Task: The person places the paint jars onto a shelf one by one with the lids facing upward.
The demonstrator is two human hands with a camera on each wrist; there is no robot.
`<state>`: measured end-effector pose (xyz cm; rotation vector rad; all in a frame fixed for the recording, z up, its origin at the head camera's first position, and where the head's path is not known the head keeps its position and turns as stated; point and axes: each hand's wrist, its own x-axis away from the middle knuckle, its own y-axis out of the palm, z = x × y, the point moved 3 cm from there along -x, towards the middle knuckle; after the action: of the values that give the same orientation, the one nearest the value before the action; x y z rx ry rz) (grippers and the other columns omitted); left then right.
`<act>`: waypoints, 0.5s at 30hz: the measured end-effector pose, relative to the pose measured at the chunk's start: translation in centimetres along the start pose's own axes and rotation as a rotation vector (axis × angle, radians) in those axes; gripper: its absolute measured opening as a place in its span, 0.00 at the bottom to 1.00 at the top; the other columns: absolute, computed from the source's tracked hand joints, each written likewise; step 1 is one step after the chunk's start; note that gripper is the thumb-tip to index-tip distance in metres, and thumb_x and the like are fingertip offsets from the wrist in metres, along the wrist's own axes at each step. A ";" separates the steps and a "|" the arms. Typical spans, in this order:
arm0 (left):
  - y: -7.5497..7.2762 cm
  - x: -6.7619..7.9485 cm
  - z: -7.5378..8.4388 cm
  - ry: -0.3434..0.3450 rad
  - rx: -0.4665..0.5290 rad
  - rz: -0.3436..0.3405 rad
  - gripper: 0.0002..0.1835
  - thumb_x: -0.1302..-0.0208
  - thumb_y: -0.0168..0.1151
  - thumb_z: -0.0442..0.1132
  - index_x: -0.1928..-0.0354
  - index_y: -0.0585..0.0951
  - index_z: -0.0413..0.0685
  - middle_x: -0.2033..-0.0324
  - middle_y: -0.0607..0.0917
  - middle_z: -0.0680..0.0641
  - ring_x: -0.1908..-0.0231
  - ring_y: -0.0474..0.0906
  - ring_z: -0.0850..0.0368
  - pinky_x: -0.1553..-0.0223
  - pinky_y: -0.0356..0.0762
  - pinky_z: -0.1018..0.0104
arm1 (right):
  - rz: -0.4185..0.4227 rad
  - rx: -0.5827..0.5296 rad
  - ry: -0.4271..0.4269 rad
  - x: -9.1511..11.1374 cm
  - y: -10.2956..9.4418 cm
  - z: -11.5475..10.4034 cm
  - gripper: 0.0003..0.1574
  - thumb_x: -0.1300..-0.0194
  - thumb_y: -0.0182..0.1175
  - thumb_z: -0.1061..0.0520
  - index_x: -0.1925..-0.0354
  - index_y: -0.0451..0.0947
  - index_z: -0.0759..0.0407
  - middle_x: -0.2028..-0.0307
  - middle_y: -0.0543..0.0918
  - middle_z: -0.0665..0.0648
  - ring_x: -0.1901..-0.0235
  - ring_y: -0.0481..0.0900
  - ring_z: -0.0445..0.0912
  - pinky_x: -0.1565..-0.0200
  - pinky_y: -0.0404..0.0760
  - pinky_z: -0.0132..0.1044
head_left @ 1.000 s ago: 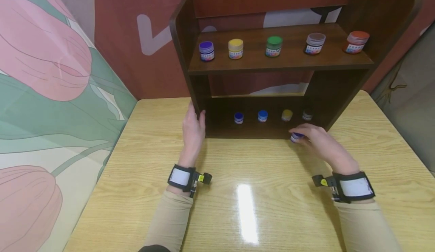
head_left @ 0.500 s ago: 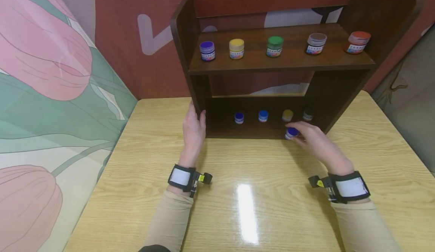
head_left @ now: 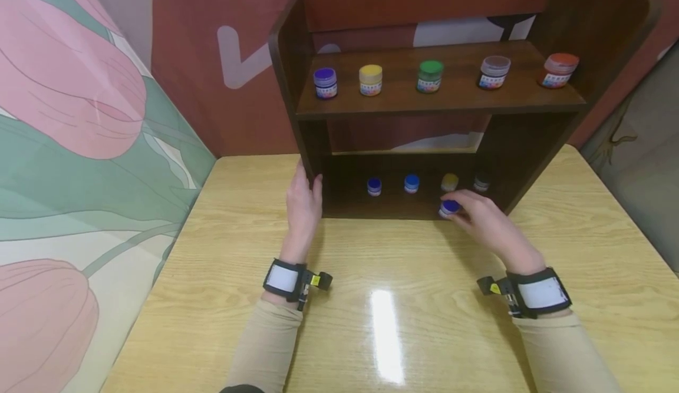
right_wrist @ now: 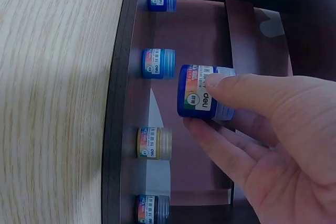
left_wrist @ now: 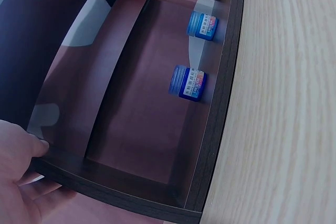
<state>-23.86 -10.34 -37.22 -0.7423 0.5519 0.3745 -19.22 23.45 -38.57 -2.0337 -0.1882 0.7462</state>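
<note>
My right hand (head_left: 484, 217) pinches a dark blue paint jar (right_wrist: 195, 98) between thumb and fingers. It holds the jar upright at the front of the lower shelf (head_left: 392, 207), just before the yellow jar (head_left: 450, 182). In the right wrist view the held jar appears raised off the shelf board, its label facing the camera. At the far left, my left hand (head_left: 303, 204) grips the side panel (left_wrist: 110, 188) of the dark wooden rack, thumb on the inner side and fingers outside. Also on the lower shelf stand a dark blue jar (head_left: 373, 187), a lighter blue jar (head_left: 411, 183) and a black jar (head_left: 481, 182).
Along the upper shelf (head_left: 398, 103) stand a purple jar (head_left: 326, 83), a yellow-lidded jar (head_left: 371, 80), a green jar (head_left: 429, 76), a clear-lidded dark jar (head_left: 494, 72) and a red jar (head_left: 559, 70). The rack stands on a light wooden table (head_left: 435, 322) against a patterned wall.
My right hand has carried the dark blue jar a little to the left along the lower shelf's front, away from the black jar. The left hand keeps its place on the side panel.
</note>
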 end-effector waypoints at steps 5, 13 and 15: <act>0.0 0.0 0.0 -0.009 0.007 -0.006 0.25 0.29 0.54 0.37 0.32 0.67 0.40 0.43 0.80 0.35 0.44 0.79 0.43 0.46 0.80 0.50 | 0.021 0.005 -0.025 -0.1 0.1 -0.2 0.19 0.43 0.66 0.69 0.51 0.80 0.69 0.53 0.83 0.71 0.54 0.82 0.63 0.55 0.83 0.57; -0.1 0.1 0.0 -0.006 -0.001 -0.003 0.24 0.29 0.54 0.37 0.33 0.68 0.40 0.44 0.81 0.36 0.44 0.79 0.43 0.45 0.79 0.50 | 0.037 0.006 -0.041 -0.2 0.2 -0.2 0.20 0.44 0.66 0.70 0.50 0.81 0.69 0.52 0.82 0.71 0.54 0.82 0.63 0.55 0.83 0.57; -0.1 0.1 0.0 -0.003 0.004 -0.001 0.24 0.29 0.54 0.37 0.34 0.68 0.39 0.44 0.81 0.36 0.44 0.79 0.43 0.45 0.79 0.51 | 0.045 0.007 -0.046 -0.2 0.2 -0.2 0.20 0.44 0.66 0.70 0.51 0.81 0.69 0.52 0.82 0.71 0.54 0.82 0.63 0.55 0.83 0.56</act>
<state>-23.72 -10.38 -37.20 -0.7385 0.5497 0.3735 -19.32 23.13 -38.58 -2.0214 -0.1670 0.8211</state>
